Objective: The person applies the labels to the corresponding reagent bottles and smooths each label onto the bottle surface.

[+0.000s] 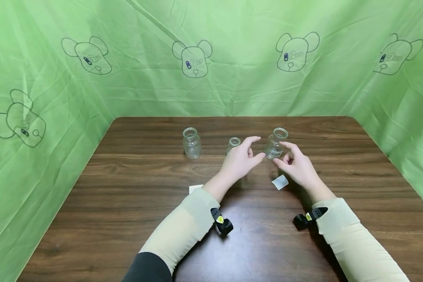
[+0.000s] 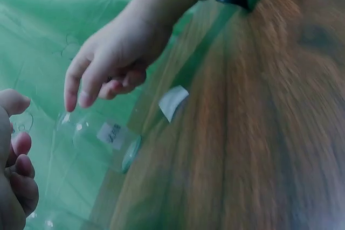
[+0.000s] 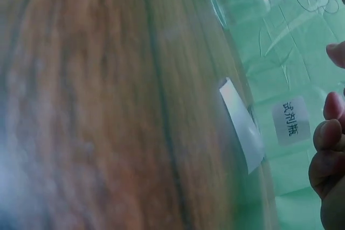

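A clear glass bottle (image 1: 275, 145) with a white printed label (image 3: 291, 121) stands between my two hands. My right hand (image 1: 299, 166) is at its right side, thumb and index finger spread apart; in the left wrist view the fingertips overlap the bottle (image 2: 99, 138) near its neck. To the left of that bottle is my left hand (image 1: 240, 158), its thumb and index finger held apart with nothing between them. Behind the left hand, a smaller glass bottle (image 1: 234, 142) is partly hidden. A curled scrap of pale paper (image 1: 280, 182) lies just in front of the labelled bottle.
Another clear glass bottle (image 1: 192, 144) stands farther left on the brown wooden table (image 1: 127, 219). A white piece of paper (image 1: 195, 188) with print shows partly from under the left forearm. A green curtain (image 1: 229, 94) hangs along the table's back and sides.
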Available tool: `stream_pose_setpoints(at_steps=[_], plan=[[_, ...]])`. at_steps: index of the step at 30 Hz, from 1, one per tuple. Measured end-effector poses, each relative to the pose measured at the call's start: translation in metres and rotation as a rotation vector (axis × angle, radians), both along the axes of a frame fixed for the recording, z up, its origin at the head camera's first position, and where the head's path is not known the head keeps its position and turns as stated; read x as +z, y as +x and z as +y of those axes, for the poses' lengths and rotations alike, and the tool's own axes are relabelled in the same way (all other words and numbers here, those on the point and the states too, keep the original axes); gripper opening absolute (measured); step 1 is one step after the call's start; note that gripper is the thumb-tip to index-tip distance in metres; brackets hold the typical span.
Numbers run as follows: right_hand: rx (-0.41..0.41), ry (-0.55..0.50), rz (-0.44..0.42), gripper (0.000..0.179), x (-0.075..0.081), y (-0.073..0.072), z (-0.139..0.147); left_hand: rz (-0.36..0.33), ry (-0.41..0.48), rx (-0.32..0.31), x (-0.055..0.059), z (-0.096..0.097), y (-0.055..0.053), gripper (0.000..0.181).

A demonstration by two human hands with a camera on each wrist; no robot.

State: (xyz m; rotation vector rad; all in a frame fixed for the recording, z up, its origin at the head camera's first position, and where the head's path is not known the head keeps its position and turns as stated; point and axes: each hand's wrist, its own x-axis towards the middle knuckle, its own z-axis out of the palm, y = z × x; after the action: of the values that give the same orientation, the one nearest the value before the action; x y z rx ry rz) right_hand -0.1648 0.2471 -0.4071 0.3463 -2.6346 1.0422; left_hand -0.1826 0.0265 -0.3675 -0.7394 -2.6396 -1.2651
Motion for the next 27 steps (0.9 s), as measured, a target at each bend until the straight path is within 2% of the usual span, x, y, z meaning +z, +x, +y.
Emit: stream_pose_setpoints(at_steps=[4,13,20,27], plan=[[0.035,0.016,-0.017,0.053,0.002,0.001,-0.003,-0.014,-0.039,-0.004,-0.004,-0.008,-0.002,0.045],[0.099,0.022,-0.065,0.048,0.001,0.007,-0.013,-0.022,-0.121,-0.065,-0.005,-0.037,-0.005,0.042],[0.087,0.023,-0.054,0.046,0.002,0.009,-0.013,-0.055,-0.119,-0.076,-0.012,-0.062,-0.004,0.042],[0.103,0.023,-0.077,0.048,0.002,0.009,-0.011,-0.074,-0.115,-0.029,-0.022,-0.084,-0.006,0.039]])
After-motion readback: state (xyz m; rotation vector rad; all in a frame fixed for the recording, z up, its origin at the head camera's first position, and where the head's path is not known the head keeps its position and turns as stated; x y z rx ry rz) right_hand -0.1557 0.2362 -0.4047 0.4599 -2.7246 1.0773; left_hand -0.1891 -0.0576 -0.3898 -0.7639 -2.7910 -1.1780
